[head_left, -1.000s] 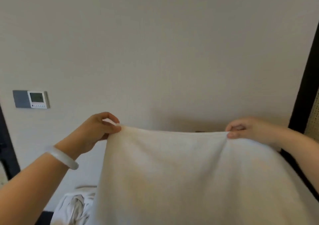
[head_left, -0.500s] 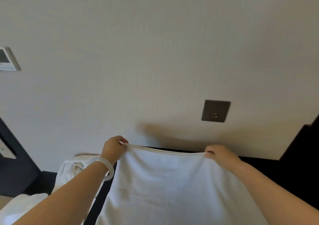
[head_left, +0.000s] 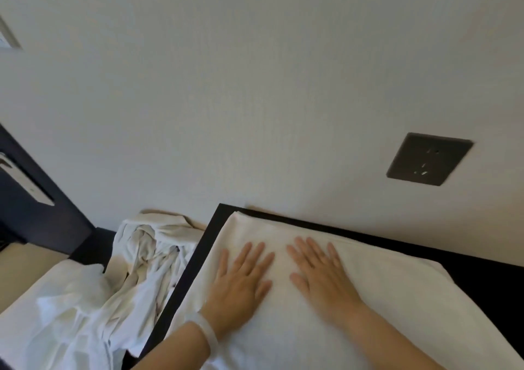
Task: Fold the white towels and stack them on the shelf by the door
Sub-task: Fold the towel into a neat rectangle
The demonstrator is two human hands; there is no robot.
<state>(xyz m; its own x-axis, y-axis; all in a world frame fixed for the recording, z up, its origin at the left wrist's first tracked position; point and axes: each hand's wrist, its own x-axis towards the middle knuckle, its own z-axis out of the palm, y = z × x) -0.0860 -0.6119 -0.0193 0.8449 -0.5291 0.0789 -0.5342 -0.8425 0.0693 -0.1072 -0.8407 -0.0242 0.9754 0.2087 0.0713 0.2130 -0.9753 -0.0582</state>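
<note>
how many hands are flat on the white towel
2. The left hand lies flat on the white towel near its left edge; the right hand lies flat just right of it.

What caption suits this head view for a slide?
Left hand and right hand flat on a towel spread over a dark top, crumpled linen alongside.

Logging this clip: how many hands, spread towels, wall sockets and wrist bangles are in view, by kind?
Towels: 1, flat white cloth towel.
Hands: 2, left hand and right hand, palms flat on it.
Sockets: 1, dark square wall socket.
Bangles: 1, pale translucent bangle.
Total: 5.
</note>
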